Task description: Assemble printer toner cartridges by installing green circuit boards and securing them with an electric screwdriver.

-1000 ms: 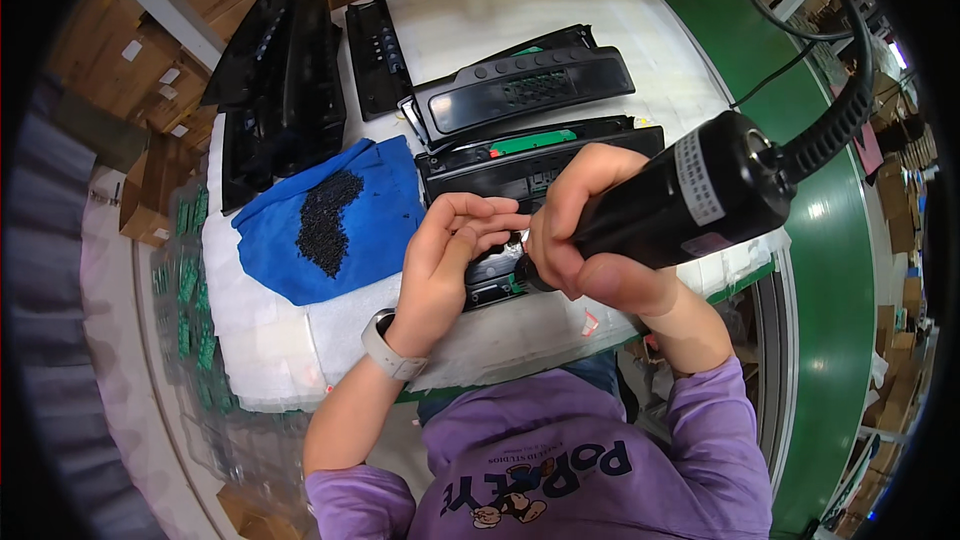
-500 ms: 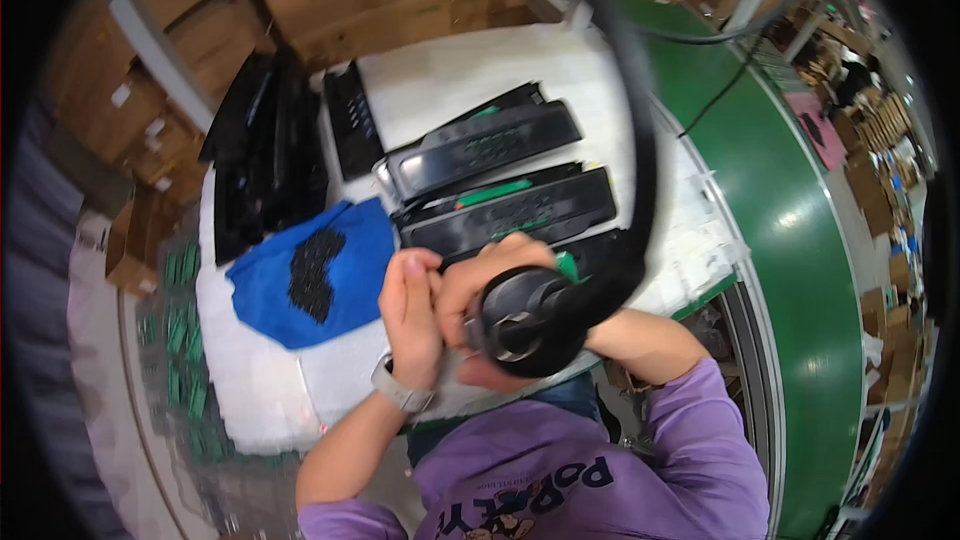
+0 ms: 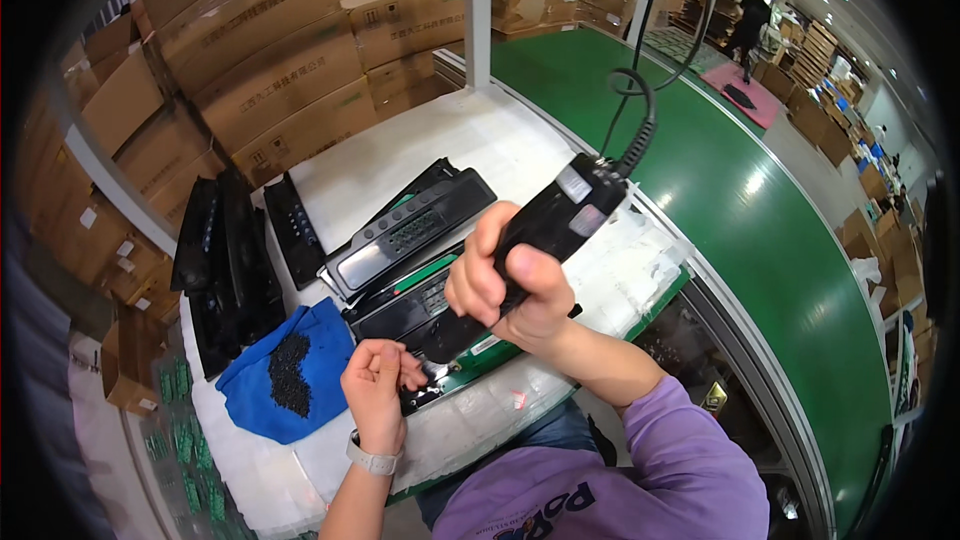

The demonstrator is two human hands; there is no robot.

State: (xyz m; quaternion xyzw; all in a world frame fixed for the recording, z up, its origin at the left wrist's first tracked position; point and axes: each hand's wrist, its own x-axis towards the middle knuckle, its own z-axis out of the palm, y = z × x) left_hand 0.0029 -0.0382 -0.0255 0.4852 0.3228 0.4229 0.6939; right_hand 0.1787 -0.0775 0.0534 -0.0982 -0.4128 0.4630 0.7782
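In my right hand [image 3: 515, 275] is a black corded electric screwdriver [image 3: 570, 210], slanting down to the left, its lower end over a black panel with a green circuit board [image 3: 470, 368]. My left hand [image 3: 380, 380] is at the left end of that board, close to the screwdriver's lower end. Its fingers are curled together; anything between them is too small to make out. Left of it, a blue cloth [image 3: 335, 340] bears a heap of small black screws [image 3: 289, 375]. Behind the hands lie a black panel with a grey window [image 3: 410, 230] and another black housing [image 3: 385, 315].
Long black housings [image 3: 235, 280] are stacked at the left of the white-covered table [image 3: 350, 165]. A green conveyor belt [image 3: 745, 190] runs along the right. Stacked cartons [image 3: 290, 70] stand behind. Green circuit boards [image 3: 195, 460] sit below left. The screwdriver's cord [image 3: 645, 135] hangs from above.
My right hand has swung the screwdriver from near upright to a slant, its corded end up and right. The hands have come apart, uncovering the board. The view has tilted up.
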